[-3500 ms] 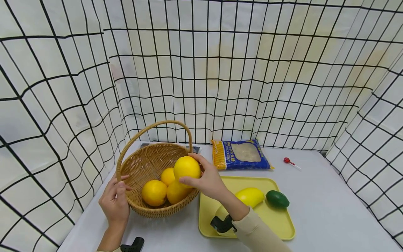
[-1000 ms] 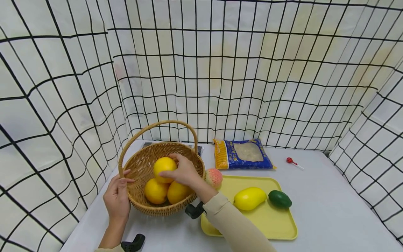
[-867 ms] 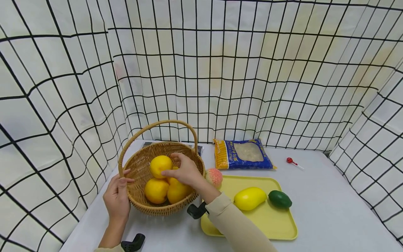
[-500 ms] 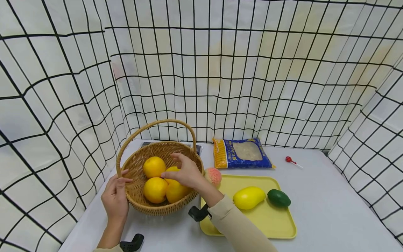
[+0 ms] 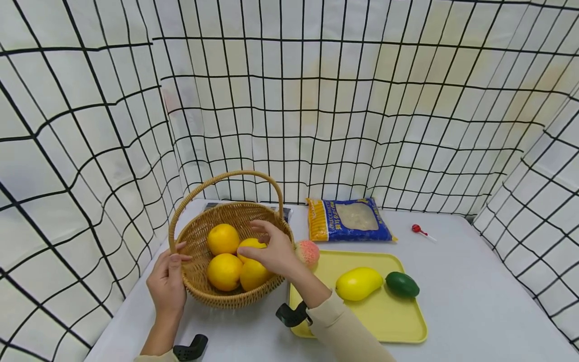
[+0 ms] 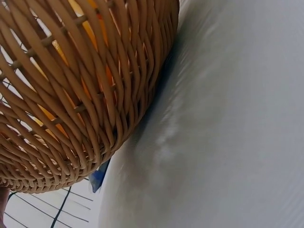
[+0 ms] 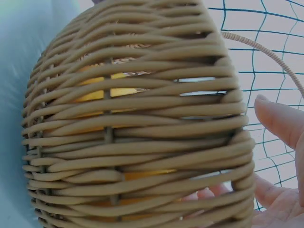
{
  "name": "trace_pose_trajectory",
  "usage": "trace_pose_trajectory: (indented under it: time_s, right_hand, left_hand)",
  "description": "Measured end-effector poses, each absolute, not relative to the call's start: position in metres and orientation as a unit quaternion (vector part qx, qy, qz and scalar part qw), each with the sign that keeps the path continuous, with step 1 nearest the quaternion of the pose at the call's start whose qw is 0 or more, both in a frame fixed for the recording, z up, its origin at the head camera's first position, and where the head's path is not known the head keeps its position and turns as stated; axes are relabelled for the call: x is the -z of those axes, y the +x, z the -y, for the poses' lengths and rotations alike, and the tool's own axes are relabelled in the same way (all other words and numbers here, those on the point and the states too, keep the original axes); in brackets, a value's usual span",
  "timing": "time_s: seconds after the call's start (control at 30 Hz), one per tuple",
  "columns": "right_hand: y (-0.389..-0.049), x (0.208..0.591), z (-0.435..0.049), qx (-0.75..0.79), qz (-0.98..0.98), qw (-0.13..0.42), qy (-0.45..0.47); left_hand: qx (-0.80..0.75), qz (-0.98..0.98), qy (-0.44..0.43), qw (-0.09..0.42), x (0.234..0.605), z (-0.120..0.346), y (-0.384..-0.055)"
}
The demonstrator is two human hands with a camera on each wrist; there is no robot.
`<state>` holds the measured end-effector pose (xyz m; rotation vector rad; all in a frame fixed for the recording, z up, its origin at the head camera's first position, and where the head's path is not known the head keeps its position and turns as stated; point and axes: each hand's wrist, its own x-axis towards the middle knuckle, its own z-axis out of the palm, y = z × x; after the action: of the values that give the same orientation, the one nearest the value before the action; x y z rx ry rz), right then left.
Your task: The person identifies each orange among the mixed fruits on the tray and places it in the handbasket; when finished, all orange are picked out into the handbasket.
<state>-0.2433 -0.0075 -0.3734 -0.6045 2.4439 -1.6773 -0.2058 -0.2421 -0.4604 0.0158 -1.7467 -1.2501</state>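
A wicker basket (image 5: 235, 300) with an arched handle stands at the left, tilted towards me. Inside it lie several oranges (image 5: 223, 239), some in front of others. My left hand (image 5: 167, 281) grips the basket's left rim near the foot of the handle. Over the right side of the basket is my right hand (image 5: 276, 251), thumb and fingers spread apart with nothing held between them. Its thumb overlaps the orange (image 5: 251, 246) at the back right. In the right wrist view, the basket's woven wall (image 7: 142, 123) covers most of the picture, and the hand (image 7: 285, 128) shows at the right edge.
Right of the basket, a yellow tray (image 5: 384, 322) carries a yellow mango (image 5: 359, 284) and a dark green fruit (image 5: 402, 285). A peach (image 5: 307, 253) sits by its back left corner. Behind are a blue and yellow pasta bag (image 5: 350, 220) and a red lollipop (image 5: 417, 229).
My right hand has lowered an orange into the basket, let it go at the back left, and drawn back slightly right. The left hand has stayed on the rim.
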Motion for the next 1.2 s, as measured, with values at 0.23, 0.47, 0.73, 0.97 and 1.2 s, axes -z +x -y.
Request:
trace_pose_trajectory:
  time_s: [0.23, 0.47, 0.73, 0.97, 1.2]
  right_hand:
    - [-0.235, 0.378, 0.0, 0.607, -0.765, 0.032, -0.211]
    - [-0.227, 0.382, -0.013, 0.643, -0.73, 0.012, -0.229]
    - [-0.218, 0.39, -0.033, 0.68, -0.704, -0.014, -0.205]
    - [-0.221, 0.386, -0.05, 0.698, -0.688, -0.05, -0.193]
    - [-0.225, 0.377, -0.074, 0.71, -0.681, -0.059, -0.169]
  left_hand:
    - [0.506, 0.728, 0.022, 0.462, 0.459, 0.243, -0.206]
    - [0.509, 0.739, 0.054, 0.438, 0.46, 0.245, -0.206]
    - [0.513, 0.738, 0.061, 0.433, 0.458, 0.245, -0.205]
    - [0.51, 0.732, 0.048, 0.449, 0.458, 0.245, -0.205]
    - [0.517, 0.713, 0.024, 0.473, 0.46, 0.246, -0.206]
